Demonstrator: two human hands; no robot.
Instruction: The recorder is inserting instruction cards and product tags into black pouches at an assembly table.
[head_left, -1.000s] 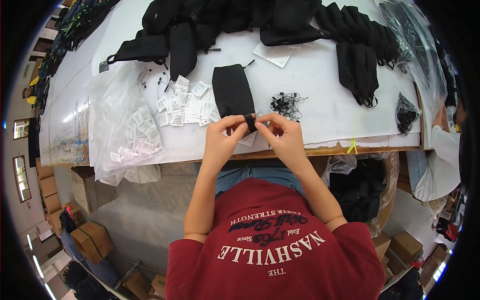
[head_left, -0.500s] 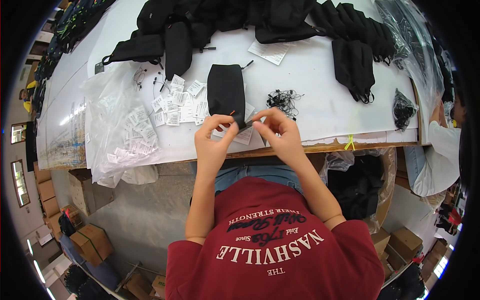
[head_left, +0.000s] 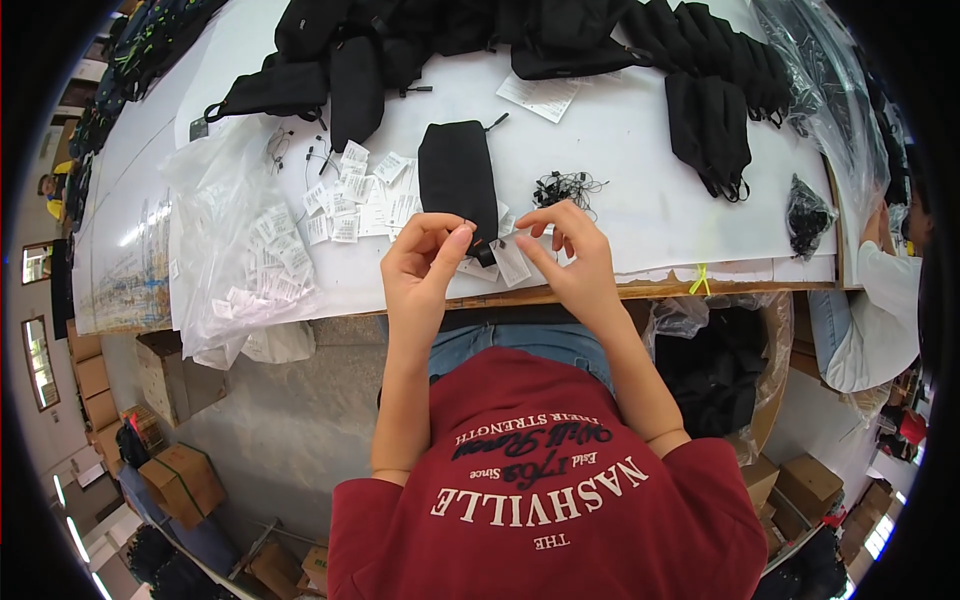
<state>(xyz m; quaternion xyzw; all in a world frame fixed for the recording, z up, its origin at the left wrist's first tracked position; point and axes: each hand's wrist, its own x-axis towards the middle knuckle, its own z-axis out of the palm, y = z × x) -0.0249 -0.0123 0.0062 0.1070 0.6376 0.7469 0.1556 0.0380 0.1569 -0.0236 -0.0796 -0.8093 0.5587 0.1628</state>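
A black zip pouch [head_left: 456, 172] lies flat on the white table in front of me, its zip pull sticking out at the far right corner. At its near end is a small black loop, beside an orange-tinged spot. My left hand [head_left: 425, 262] is closed in a pinch at the pouch's near left edge; whatever is between the fingertips is too small to name. To the right, my right hand [head_left: 577, 262] hovers with thumb and forefinger apart and nothing visible between them. A white paper tag [head_left: 511, 263] lies between the hands by the pouch's near end.
Loose white tags [head_left: 345, 205] lie left of the pouch, beside a clear plastic bag [head_left: 215, 240] holding more. A tangle of black tag strings [head_left: 567, 190] sits right. Black pouches [head_left: 708, 135] line the far side. A person's white sleeve [head_left: 880, 330] shows at far right.
My right hand has come away from the pouch's near end, its thumb and forefinger parting. The pouch has shifted slightly, and the white tag between my hands shows more fully.
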